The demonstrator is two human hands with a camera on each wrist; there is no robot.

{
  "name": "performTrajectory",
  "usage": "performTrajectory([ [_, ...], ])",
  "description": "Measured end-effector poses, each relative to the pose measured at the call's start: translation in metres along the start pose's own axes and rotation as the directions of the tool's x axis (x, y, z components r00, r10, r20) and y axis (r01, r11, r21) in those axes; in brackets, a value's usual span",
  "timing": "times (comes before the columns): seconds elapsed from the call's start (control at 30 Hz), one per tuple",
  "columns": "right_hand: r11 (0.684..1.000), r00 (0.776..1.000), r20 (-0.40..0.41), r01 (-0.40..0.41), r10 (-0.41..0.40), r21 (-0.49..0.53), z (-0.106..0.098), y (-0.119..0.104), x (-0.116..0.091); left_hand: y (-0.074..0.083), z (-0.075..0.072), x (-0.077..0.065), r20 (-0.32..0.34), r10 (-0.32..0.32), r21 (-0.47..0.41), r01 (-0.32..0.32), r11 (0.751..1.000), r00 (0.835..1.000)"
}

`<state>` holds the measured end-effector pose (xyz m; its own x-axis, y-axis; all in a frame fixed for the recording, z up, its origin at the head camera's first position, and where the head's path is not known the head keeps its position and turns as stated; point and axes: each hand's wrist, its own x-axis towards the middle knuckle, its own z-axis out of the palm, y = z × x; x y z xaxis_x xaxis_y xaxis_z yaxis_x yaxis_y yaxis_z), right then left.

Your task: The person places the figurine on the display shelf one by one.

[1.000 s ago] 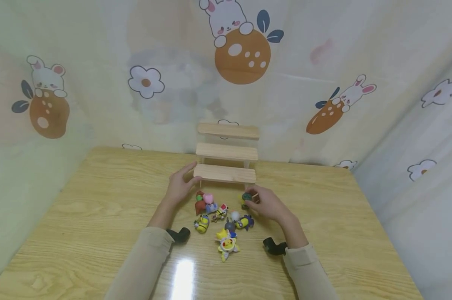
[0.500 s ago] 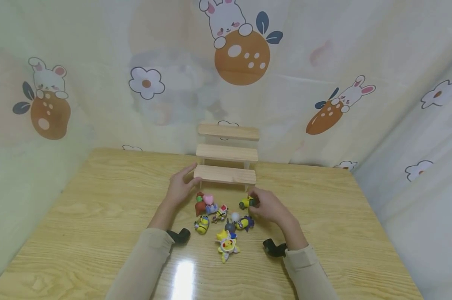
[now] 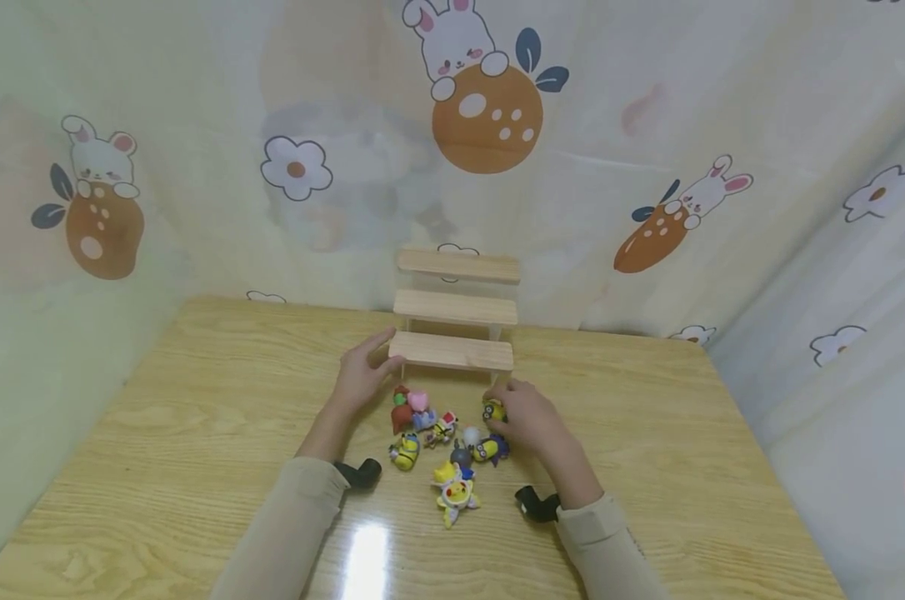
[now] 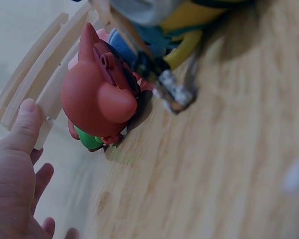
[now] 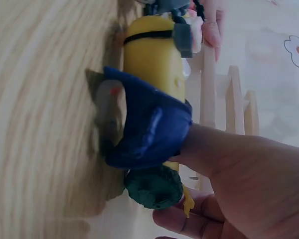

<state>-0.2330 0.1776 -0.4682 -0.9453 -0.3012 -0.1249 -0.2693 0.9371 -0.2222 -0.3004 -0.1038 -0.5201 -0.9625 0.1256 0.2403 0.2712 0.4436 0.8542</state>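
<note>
My left hand (image 3: 361,371) is at the left end of a three-tier wooden display stand (image 3: 452,350). Its straight thumb touches the front corner of the lowest tier, fingers extended behind. My right hand (image 3: 531,412) holds a yellow minion figure (image 3: 493,411) at the stand's front right; its goggled face shows. In the right wrist view, its dark green end (image 5: 154,186) lies by my fingertips, partly behind another minion with a blue cape (image 5: 149,119). Whether the held figure touches the table cannot be told. A red-brown figure (image 4: 99,94) lies near my left thumb.
More small figures lie on the wooden table (image 3: 235,417) before the stand: a pink-headed one (image 3: 418,401), a minion (image 3: 405,451), a red-and-white-topped one (image 3: 442,427) and a yellow star-shaped one (image 3: 457,493). A patterned curtain (image 3: 332,242) hangs behind.
The minion in my right hand has turned from green end showing, through lying sideways, to face showing. My right hand and forearm have shifted slightly left. My left hand stays at the stand.
</note>
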Motion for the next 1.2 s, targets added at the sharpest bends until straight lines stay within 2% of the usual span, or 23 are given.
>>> performTrajectory([
  [0.2, 1.0, 1.0, -0.003, -0.01, 0.01, -0.002, 0.0034, 0.0009, 0.0004, -0.0001, 0.0016, 0.0003, 0.014, -0.003, 0.001, 0.003, 1.0, 1.0],
  [0.33, 0.997, 0.999, -0.035, -0.019, 0.022, 0.076, 0.0024, 0.0016, 0.0002, 0.0002, 0.0016, 0.0001, 0.01, -0.008, 0.005, 0.008, 1.0, 1.0],
  [0.5, 0.983, 0.995, -0.097, 0.012, 0.005, 0.181, -0.0009, 0.0005, 0.0008, -0.0002, 0.0008, 0.0001, 0.011, -0.024, -0.005, 0.024, 1.0, 1.0],
  [0.77, 0.964, 0.994, -0.109, 0.02, 0.009, 0.267, -0.0046, 0.0021, 0.0025, 0.0005, -0.0008, -0.0002, 0.023, -0.043, -0.011, 0.043, 0.999, 0.999],
  [1.0, 0.96, 0.988, -0.151, 0.07, -0.03, 0.269, -0.0023, 0.0063, 0.0038, -0.0006, -0.0014, -0.0005, 0.018, -0.046, -0.02, 0.046, 0.999, 0.999],
  [1.2, 0.959, 0.99, -0.139, 0.064, -0.026, 0.277, -0.002, 0.0073, 0.0012, -0.0027, 0.0007, -0.0001, 0.023, -0.032, -0.014, 0.032, 0.999, 0.999],
])
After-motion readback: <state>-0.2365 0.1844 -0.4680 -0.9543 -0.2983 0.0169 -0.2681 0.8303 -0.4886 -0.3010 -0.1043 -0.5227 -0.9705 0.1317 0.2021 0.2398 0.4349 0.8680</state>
